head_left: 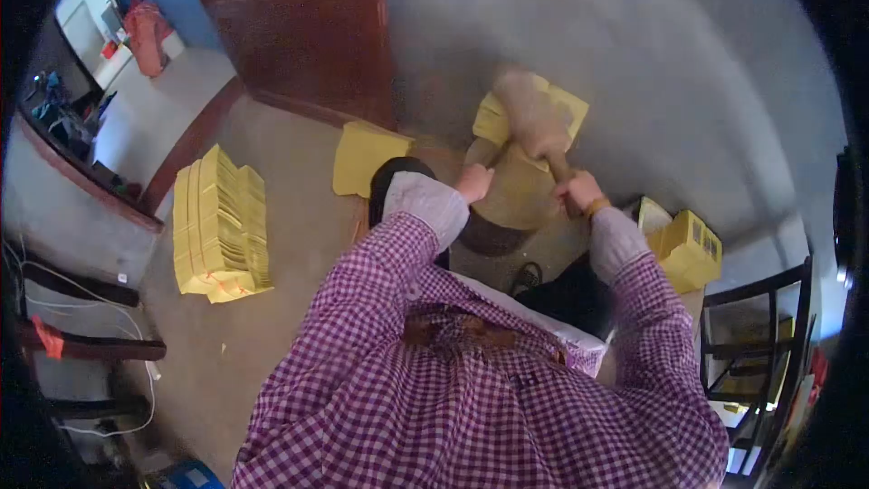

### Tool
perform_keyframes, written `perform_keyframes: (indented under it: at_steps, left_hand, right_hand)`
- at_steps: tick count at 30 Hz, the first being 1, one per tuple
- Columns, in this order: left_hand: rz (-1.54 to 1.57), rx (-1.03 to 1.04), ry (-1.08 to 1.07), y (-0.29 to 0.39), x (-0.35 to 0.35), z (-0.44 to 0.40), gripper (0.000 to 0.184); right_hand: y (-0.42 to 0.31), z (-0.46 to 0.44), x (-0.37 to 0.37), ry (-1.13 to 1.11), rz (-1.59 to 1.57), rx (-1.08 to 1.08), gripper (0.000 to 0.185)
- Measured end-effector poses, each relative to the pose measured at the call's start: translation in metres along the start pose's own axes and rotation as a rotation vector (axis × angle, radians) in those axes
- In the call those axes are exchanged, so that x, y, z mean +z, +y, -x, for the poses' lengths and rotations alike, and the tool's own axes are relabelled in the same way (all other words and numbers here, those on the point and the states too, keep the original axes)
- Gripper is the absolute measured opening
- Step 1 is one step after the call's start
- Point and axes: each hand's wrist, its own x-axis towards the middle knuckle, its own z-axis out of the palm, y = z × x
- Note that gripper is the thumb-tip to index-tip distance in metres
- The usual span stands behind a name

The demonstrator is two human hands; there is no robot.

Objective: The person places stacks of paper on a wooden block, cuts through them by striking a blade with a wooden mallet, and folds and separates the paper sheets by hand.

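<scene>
My right hand (pixel 579 194) is closed round the handle of a wooden mallet (pixel 545 134), whose head is blurred by motion over yellow paper (pixel 490 118). My left hand (pixel 474 183) is closed on a thin dark tool, seen only in part, that reaches toward the paper. Below both hands stands a round wooden block (pixel 520 188). Another piece of yellow paper (pixel 365 159) lies to the left, near my knee.
Tied stacks of yellow paper (pixel 217 226) stand on the floor at left. A yellow bundle (pixel 688 249) is at right, above a dark chair (pixel 769 344). A red door (pixel 299 27) and a grey wall are ahead. White cables (pixel 81 303) hang at far left.
</scene>
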Motion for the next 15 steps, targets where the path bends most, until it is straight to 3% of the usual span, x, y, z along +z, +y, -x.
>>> perform_keyframes:
  at_steps: [1,3,4,6,8,10,11,12,13,15]
  left_hand:
    - [0.010,0.000,-0.009,0.005,0.003,0.008,0.045]
    - [0.221,-0.244,0.042,0.035,-0.029,0.024,0.042]
    - [0.222,-0.242,0.039,0.055,-0.045,0.038,0.042]
    - [0.337,-0.515,-0.026,0.089,-0.073,0.062,0.038]
    - [0.397,-0.445,-0.070,0.073,-0.069,0.067,0.034]
    - [0.451,-0.369,-0.119,0.058,-0.067,0.083,0.032]
    - [0.681,-0.449,-0.174,0.053,-0.067,0.095,0.030]
    - [0.919,-0.531,-0.230,0.049,-0.067,0.104,0.028]
    - [0.919,-0.537,-0.245,0.047,-0.062,0.114,0.028]
    - [0.986,-0.508,-0.217,0.039,-0.059,0.126,0.031]
  right_hand:
    - [-0.010,0.019,-0.005,0.000,0.004,0.013,0.029]
    - [-0.033,0.034,-0.011,0.025,-0.281,-0.082,0.024]
    - [-0.037,0.036,-0.009,0.043,-0.326,-0.121,0.021]
    - [-0.022,0.025,0.018,0.100,-0.356,-0.106,0.014]
    - [-0.004,0.017,0.041,0.144,-0.380,-0.095,0.010]
    - [0.009,0.020,0.052,-0.017,-0.177,0.122,0.008]
    - [0.007,0.018,0.047,-0.010,-0.182,0.113,0.008]
    - [-0.002,0.023,0.039,-0.075,-0.374,0.056,0.007]
    - [-0.007,0.038,0.033,-0.140,-0.573,0.019,0.007]
    - [-0.040,0.071,0.024,-0.163,-0.652,0.080,0.009]
